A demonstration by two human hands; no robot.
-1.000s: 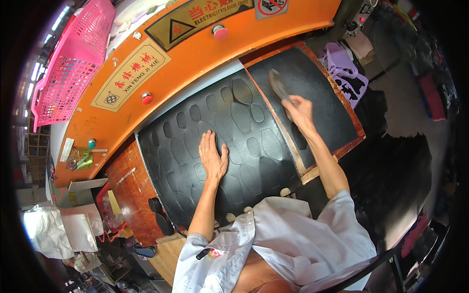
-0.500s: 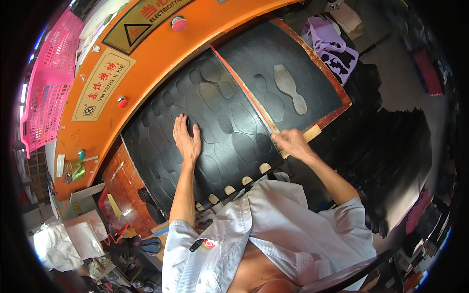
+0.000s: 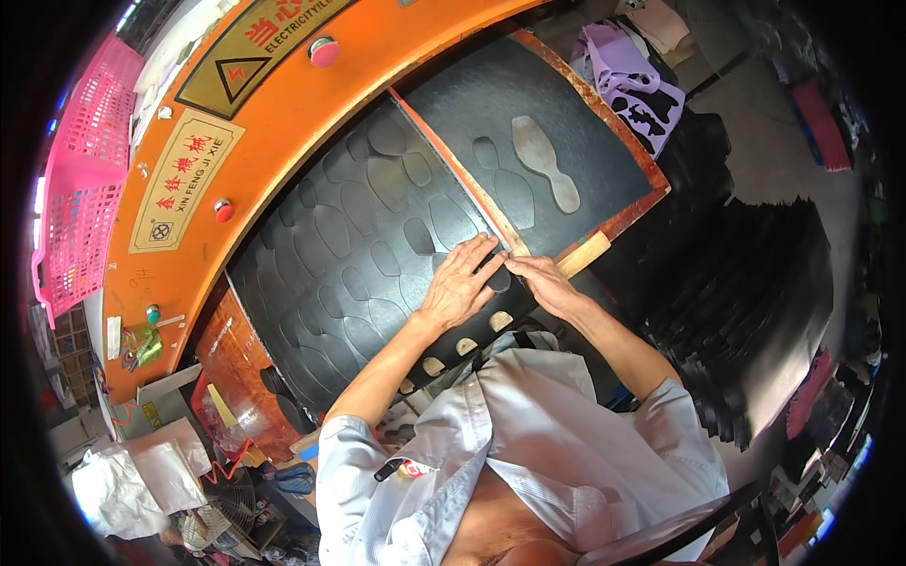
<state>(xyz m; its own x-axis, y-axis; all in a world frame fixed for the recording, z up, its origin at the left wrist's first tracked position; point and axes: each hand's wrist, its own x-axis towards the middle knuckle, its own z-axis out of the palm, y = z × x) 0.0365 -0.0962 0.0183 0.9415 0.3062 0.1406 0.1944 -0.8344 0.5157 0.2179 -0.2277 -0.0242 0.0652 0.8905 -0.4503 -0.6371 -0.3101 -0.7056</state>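
Note:
A large black sheet (image 3: 330, 255), marked all over with sole-shaped outlines, lies in front of me. My left hand (image 3: 462, 286) rests on its right part near the edge, fingers stretched out. Close beside those fingertips, my right hand (image 3: 547, 283) is closed at the sheet's near right corner. Whatever its fingers pinch there is hidden. A red-edged strip (image 3: 453, 170) runs along the sheet's right edge, away from my hands. Beyond it, a grey sole-shaped piece (image 3: 545, 162) lies on a second black surface (image 3: 472, 80).
An orange machine body (image 3: 269, 123) with push buttons arches across the far side. Pink plastic baskets (image 3: 90, 179) stand at far left. Purple cut-out scraps (image 3: 628, 80) hang at far right. A dark pile (image 3: 746, 274) lies to the right. Several pale rounded pieces (image 3: 466, 346) line the near edge.
My left hand has moved right and nearer across the sheet, and is now next to my right hand. The right hand stays near the sheet's corner. The view has shifted slightly.

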